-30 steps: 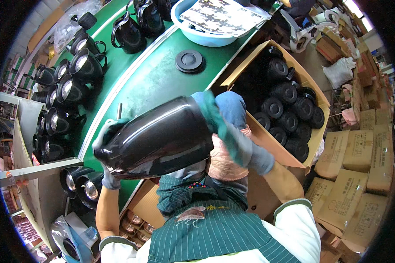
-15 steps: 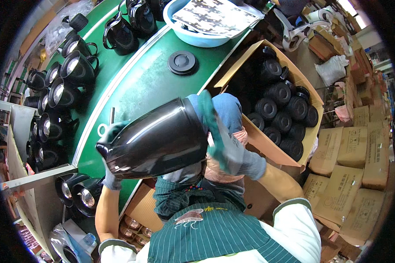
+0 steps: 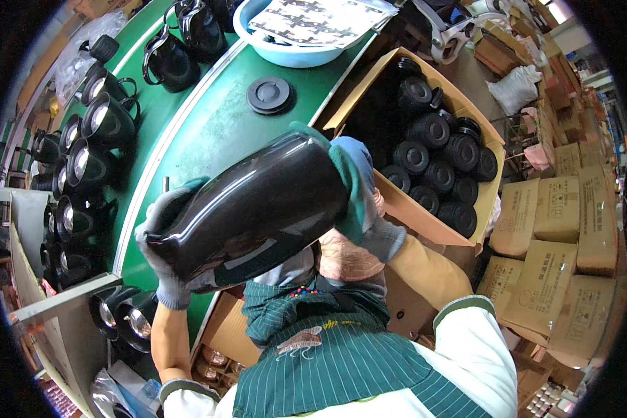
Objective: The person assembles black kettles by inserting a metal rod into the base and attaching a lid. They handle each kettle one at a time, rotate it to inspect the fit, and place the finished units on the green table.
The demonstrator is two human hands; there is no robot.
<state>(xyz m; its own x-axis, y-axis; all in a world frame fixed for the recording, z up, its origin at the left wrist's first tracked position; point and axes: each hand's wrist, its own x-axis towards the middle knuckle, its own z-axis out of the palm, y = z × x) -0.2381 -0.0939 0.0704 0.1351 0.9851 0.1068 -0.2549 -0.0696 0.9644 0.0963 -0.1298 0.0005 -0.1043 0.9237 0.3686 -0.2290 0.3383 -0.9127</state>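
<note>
A glossy black jug (image 3: pixel 258 202) lies tilted across my lap, its spouted end to the left and its wide end to the right. My left hand (image 3: pixel 161 244), in a grey glove, grips the spouted end. Around the wide end my right hand (image 3: pixel 359 198), in a green and grey glove, is wrapped with its palm against the base. The jug hides part of the fingers of both hands. Beyond it on the green worktable (image 3: pixel 209 129) lies a round black lid (image 3: pixel 269 95).
Several black jugs (image 3: pixel 90 164) stand along the table's left side, others (image 3: pixel 174 63) at its far end. A light blue basin (image 3: pixel 292 56) holds patterned sheets. To my right, a carton (image 3: pixel 390 188) is full of round black parts; sealed cartons (image 3: pixel 536 279) are stacked farther right.
My right hand, blurred and partly off the jug's wide end before, now clasps it. The jug has turned slightly, and the whole view has shifted a little.
</note>
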